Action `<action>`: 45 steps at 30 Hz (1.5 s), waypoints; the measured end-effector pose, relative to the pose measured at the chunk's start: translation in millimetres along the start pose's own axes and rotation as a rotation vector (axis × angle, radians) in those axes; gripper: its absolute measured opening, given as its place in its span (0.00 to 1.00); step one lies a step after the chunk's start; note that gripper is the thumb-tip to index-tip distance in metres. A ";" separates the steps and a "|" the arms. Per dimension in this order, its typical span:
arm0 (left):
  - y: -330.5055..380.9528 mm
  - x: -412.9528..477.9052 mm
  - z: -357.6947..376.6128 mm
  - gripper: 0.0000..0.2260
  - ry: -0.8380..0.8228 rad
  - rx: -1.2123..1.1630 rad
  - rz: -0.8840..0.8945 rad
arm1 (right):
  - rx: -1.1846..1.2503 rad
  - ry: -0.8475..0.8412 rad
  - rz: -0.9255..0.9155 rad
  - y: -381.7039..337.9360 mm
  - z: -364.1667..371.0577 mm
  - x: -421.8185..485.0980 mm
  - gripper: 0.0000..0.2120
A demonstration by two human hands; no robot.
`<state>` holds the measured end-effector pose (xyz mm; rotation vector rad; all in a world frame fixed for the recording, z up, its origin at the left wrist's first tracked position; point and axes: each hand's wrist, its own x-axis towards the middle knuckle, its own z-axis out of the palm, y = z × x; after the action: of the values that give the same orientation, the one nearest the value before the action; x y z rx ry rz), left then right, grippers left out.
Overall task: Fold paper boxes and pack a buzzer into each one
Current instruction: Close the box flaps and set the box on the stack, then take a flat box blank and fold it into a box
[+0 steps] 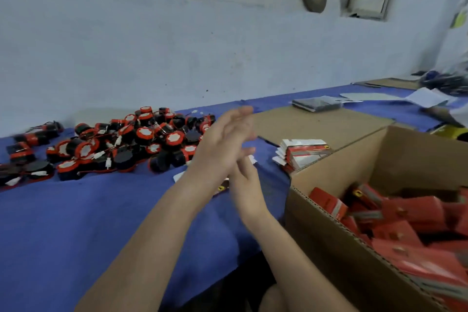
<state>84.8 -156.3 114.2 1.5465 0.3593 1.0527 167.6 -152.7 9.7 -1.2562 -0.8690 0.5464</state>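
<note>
A heap of black-and-red buzzers (126,142) with thin wires lies on the blue cloth at the left. A stack of flat red-and-white paper boxes (304,152) leans by the corner of the carton. My left hand (222,139) and my right hand (244,180) meet in the middle above the cloth. Their palms are pressed together, the fingers are straight, and nothing is held. Motion blurs both hands. Under my wrists a piece of a paper box (221,188) shows on the cloth, mostly hidden.
An open brown carton (329,240) at the right holds several folded red boxes (405,213). Flat cardboard (316,126) lies behind it. Papers and a dark packet (316,104) sit further back. The blue table cloth (88,210) ends at a pale wall.
</note>
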 end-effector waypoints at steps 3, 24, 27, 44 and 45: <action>-46.9 -4.6 -71.0 0.08 0.187 0.375 -0.032 | -0.043 -0.042 -0.017 10.5 24.0 3.9 0.13; -155.7 -32.7 -185.7 0.11 0.208 1.242 -0.305 | -1.343 -0.343 -0.003 74.9 37.4 72.4 0.39; -153.0 -30.4 -182.9 0.13 0.227 1.220 -0.350 | -1.352 -0.325 -0.024 74.2 34.3 70.3 0.35; -122.9 9.1 -164.0 0.11 0.551 0.501 -0.250 | -0.746 -0.288 -0.438 51.6 23.9 64.3 0.35; -114.3 9.7 -173.0 0.13 0.494 0.423 -0.296 | -0.725 -0.368 -0.484 48.9 26.3 59.6 0.36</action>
<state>-7.3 -8.4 1.3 1.5162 1.1783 1.1603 185.7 -79.1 -20.0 -1.5302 -1.7262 0.0523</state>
